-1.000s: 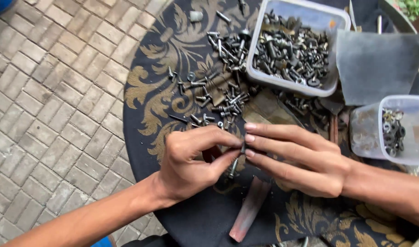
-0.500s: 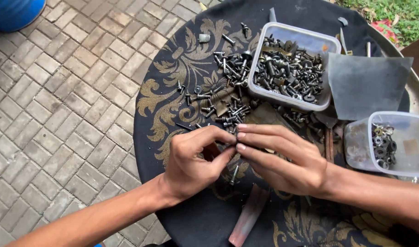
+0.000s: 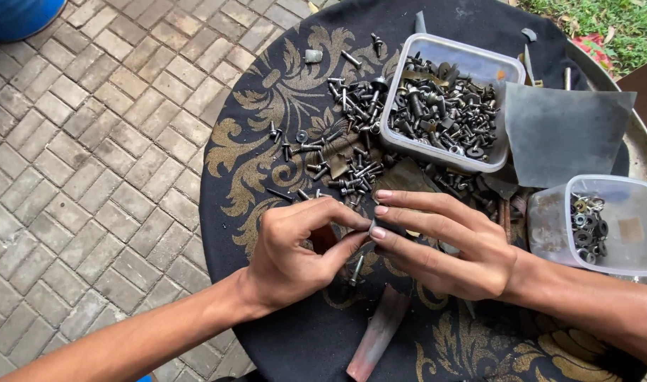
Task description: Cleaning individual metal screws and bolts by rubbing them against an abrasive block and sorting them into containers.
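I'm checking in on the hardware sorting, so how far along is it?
Done: a few washers and nuts lie in the small clear tub.
In hand: the left hand and right hand pinch a small screw between fingertips.
Left: a loose pile of screws on the black cloth and a large tub full of mixed fasteners.

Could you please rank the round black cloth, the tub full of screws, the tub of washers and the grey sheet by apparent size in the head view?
1. Round black cloth, clearly largest.
2. Tub full of screws, tub of washers and grey sheet: too alike to rank; the washer tub is cut off by the frame edge.
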